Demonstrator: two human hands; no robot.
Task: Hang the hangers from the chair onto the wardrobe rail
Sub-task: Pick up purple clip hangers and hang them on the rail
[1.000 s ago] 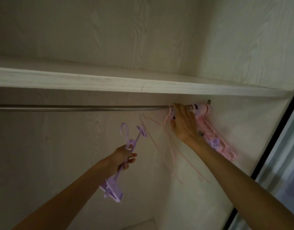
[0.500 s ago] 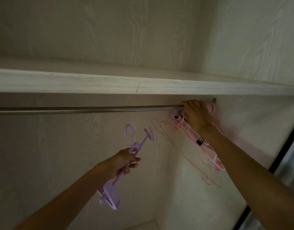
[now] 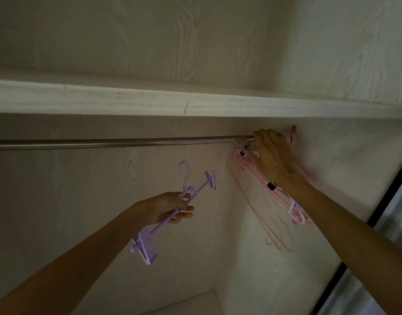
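Note:
A metal wardrobe rail [image 3: 118,143] runs across under a white shelf. My left hand [image 3: 166,209] grips the bar of a purple clip hanger [image 3: 150,233], held tilted below the rail with its hook up and not touching it. My right hand [image 3: 272,153] is at the rail's right end, fingers curled over the rail and the hooks of a bunch of pink hangers [image 3: 275,214] that hang there against the side wall. The hooks themselves are hidden under the hand.
The white shelf [image 3: 195,105] sits just above the rail. The wardrobe's back wall and right side wall [image 3: 345,160] close in. A dark door frame [image 3: 381,214] runs along the right edge. Most of the rail's length to the left is bare.
My right hand slid the pink hangers rightwards along the rail to the wall end. My left hand with the purple hanger rose slightly and stayed below the rail.

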